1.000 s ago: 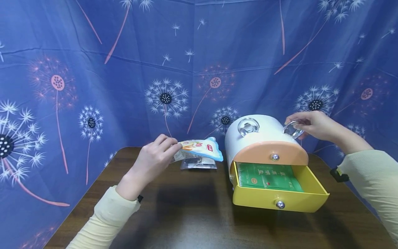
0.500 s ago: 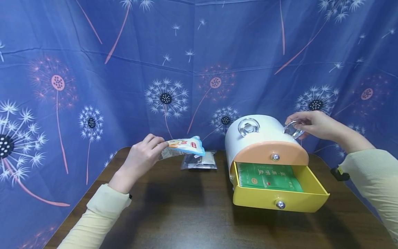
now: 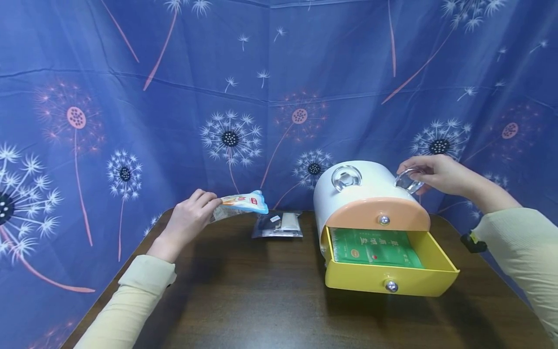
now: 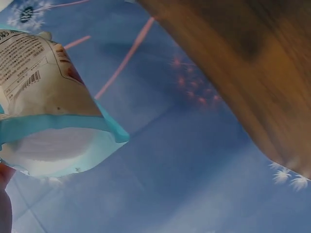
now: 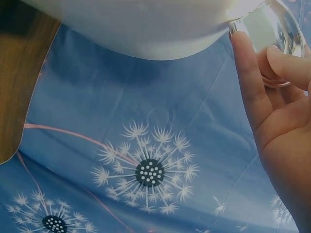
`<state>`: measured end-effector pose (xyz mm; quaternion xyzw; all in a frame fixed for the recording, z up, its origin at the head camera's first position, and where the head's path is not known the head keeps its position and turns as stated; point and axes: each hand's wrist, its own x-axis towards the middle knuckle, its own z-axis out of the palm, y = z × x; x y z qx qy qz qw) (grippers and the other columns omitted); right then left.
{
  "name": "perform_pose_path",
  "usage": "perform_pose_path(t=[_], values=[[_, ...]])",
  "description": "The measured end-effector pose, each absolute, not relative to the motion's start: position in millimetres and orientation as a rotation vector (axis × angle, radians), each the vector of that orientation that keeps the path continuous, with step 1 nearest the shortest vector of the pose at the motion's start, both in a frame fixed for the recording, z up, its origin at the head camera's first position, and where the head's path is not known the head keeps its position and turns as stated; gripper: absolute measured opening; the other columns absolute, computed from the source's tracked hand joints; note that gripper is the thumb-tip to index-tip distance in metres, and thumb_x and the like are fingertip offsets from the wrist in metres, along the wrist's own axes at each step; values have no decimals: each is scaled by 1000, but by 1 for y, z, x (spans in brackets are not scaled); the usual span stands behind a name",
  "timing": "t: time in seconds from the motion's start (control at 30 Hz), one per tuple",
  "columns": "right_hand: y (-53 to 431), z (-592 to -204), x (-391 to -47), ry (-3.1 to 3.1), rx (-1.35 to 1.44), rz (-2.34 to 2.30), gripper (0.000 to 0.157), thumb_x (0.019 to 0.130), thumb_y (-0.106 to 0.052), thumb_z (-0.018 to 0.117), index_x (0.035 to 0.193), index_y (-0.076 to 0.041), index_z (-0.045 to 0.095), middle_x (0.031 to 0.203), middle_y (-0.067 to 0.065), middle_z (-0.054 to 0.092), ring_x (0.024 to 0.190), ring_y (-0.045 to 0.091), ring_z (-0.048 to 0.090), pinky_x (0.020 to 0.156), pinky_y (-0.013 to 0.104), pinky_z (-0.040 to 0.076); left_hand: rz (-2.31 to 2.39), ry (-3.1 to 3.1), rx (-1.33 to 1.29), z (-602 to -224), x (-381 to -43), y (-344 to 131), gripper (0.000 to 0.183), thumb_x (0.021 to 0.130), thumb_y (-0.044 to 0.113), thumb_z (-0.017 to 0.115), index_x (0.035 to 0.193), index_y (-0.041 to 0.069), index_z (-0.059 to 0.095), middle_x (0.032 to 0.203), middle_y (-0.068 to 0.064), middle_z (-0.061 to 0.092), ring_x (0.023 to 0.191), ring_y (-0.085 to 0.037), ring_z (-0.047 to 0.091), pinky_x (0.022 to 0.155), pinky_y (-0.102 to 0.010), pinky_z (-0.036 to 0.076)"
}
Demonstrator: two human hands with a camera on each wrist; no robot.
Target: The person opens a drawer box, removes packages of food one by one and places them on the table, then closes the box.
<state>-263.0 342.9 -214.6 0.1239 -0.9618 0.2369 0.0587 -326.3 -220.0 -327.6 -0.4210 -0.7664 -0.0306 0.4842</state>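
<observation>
My left hand (image 3: pixel 188 220) pinches one end of a printed snack bag (image 3: pixel 241 202) with blue edges, holding it over the back left of the table. In the left wrist view the bag (image 4: pixel 48 92) shows a printed back with a barcode. At the right, my right hand (image 3: pixel 440 175) grips a clear, shiny round knob (image 3: pixel 409 181) on top of a small white drawer cabinet (image 3: pixel 370 179). Thumb and fingers wrap the knob (image 5: pixel 284 29) in the right wrist view. The cabinet's yellow lower drawer (image 3: pixel 388 279) stands pulled out, with a green packet (image 3: pixel 375 248) lying inside.
Flat clear packets (image 3: pixel 277 225) lie at the table's back, left of the cabinet. The peach upper drawer (image 3: pixel 381 213) is closed. A second round knob (image 3: pixel 346 178) sits on the cabinet's left top. A blue dandelion-print cloth (image 3: pixel 196 97) hangs behind the wooden table (image 3: pixel 261 300).
My left hand has moved left with the snack bag, away from the cabinet, uncovering more of the clear packets. My right hand stays on the knob.
</observation>
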Motion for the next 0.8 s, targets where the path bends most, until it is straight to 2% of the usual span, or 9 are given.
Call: perform_pose_path(t=[0.6, 0.8], values=[[341, -212, -261, -2918, 359, 713, 29, 95, -2, 50, 123, -7, 57, 127, 24, 52, 75, 19, 67, 63, 30, 56, 31, -1857, -1103, -352, -360, -240, 36, 66, -13, 65, 98, 5, 65, 92, -8, 63, 81, -26, 58, 56, -37, 53], [341, -213, -262, -2917, 358, 718, 30, 95, -2, 50, 123, -7, 57, 127, 24, 52, 78, 20, 67, 63, 29, 56, 50, -1880, -1120, -359, -369, -246, 34, 68, -13, 61, 97, 5, 64, 90, -8, 61, 79, -25, 56, 55, -36, 52]])
